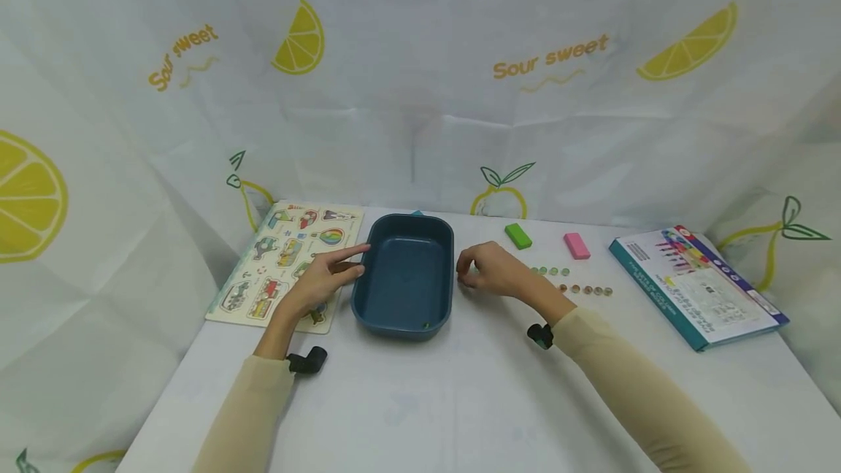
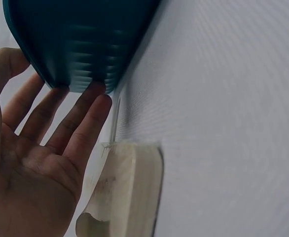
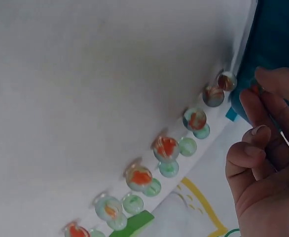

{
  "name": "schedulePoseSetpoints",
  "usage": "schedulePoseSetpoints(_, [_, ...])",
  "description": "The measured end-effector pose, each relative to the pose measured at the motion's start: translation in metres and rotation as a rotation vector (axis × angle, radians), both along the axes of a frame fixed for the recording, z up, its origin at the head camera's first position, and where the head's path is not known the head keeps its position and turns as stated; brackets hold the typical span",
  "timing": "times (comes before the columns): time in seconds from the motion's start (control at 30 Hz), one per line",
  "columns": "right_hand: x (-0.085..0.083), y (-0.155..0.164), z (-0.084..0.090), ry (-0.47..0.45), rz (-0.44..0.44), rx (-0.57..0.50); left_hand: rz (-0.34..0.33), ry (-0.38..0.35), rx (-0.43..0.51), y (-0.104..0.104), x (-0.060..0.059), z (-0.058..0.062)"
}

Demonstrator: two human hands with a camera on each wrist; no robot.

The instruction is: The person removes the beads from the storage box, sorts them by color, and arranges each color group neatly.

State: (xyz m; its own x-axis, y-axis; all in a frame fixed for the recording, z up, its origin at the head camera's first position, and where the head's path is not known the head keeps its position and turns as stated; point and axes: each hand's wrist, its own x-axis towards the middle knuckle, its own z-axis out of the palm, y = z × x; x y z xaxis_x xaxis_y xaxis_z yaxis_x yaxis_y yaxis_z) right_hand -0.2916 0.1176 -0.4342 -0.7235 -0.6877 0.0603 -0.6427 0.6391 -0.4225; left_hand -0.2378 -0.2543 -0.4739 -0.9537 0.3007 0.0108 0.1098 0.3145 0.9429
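Note:
A deep blue rectangular tray [image 1: 407,279] stands between the two hands. My left hand [image 1: 320,282] rests at its left wall; in the left wrist view the outstretched fingers [image 2: 75,116] touch the outside. One green marble [image 1: 425,325] lies inside at the near end. Just right of the tray, my right hand [image 1: 489,268] pinches a small marble with orange in it [image 3: 255,88] between thumb and forefinger, mostly covered by the fingertips. Beyond that hand run a row of green marbles [image 3: 168,168] and a row of orange-swirled marbles [image 3: 165,147], partly hidden by the arm in the head view.
A wooden picture puzzle board [image 1: 266,268] lies left of the tray, under the left hand. Green [image 1: 518,236] and pink [image 1: 577,246] blocks lie at the back right. A flat boxed set [image 1: 696,283] sits at the far right. A printed white cloth [image 1: 407,144] hangs behind.

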Motion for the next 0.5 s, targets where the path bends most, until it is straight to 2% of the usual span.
schedulePoseSetpoints(0.23, [0.003,-0.007,-0.012,-0.031,-0.012,0.067,-0.001,0.001,0.002,0.0,0.0,-0.001])
schedulePoseSetpoints(0.5, [0.005,-0.007,-0.013,-0.012,-0.011,0.05,0.0,0.001,0.009,0.0,-0.001,-0.002])
